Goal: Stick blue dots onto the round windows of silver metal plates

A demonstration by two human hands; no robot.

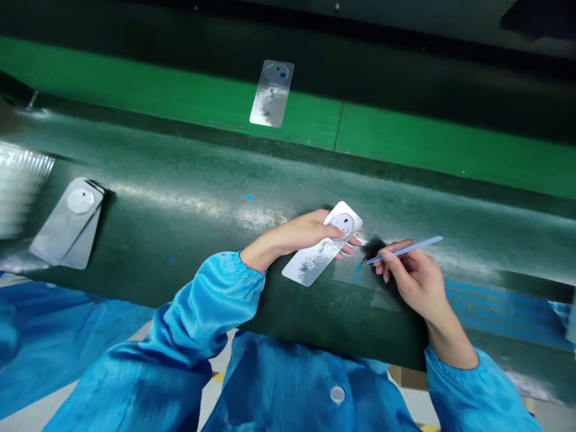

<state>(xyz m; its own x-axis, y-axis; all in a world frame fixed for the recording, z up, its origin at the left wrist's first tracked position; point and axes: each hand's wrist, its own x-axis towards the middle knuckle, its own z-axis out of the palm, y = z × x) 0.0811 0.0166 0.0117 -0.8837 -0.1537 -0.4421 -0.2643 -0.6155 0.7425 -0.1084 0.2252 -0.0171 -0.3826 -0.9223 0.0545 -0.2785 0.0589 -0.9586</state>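
Note:
My left hand (310, 231) grips a silvery phone back cover (308, 264) near its octagonal camera area, thumb on top and fingers underneath. The cover is tilted above the dark green bench. To its right, my right hand (411, 276) pinches slim pale-blue tweezers (416, 245) between thumb and fingers. Their tip points left, close to small blue dots (359, 273) on a clear film sheet (348, 267) lying on the bench. Whether the tip holds a dot is too small to tell.
Another phone cover (270, 99), bearing a blue dot, lies on the bright green strip (373, 129) at the back. Stacked covers (67, 231) lie at left beside blurred clear plastic trays (20, 186). A sheet with rows of blue dots (499, 309) is at right. One loose blue dot (249, 197) is on the bench.

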